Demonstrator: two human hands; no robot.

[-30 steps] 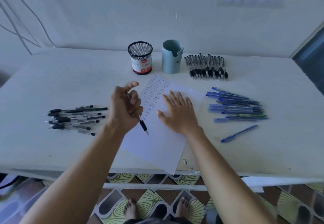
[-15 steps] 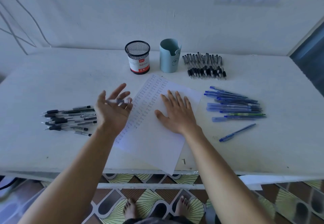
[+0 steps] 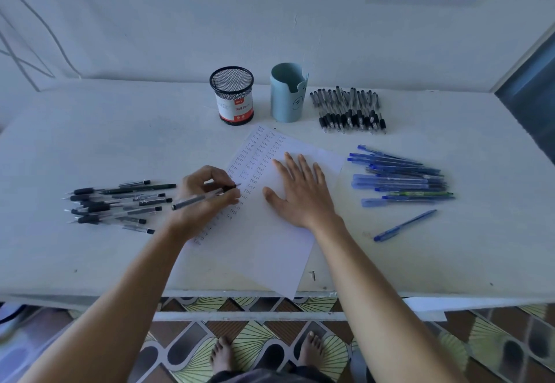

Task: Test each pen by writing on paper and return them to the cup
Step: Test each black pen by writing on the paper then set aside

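- Head view: the left grip [image 3: 201, 214] pinches a pen [image 3: 192, 201], its tip at the paper [image 3: 264, 250] beside rows of writing (each seems to read "test").
- The right grip [image 3: 300, 193] lies flat on the paper, fingers straight.
- A mesh cup [image 3: 232, 94] and a blue cup [image 3: 286, 94] stand side by side at the back of the bench [image 3: 120, 142].

The left hand [image 3: 207, 199] and right hand [image 3: 300, 196] join bare forearms [image 3: 369, 286]; bare feet [image 3: 222, 358] show below a dark garment's edge [image 3: 270, 378].

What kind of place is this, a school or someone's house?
Probably a room in a home: bare feet stand on patterned floor tiles, and a plain white table sits against the wall.
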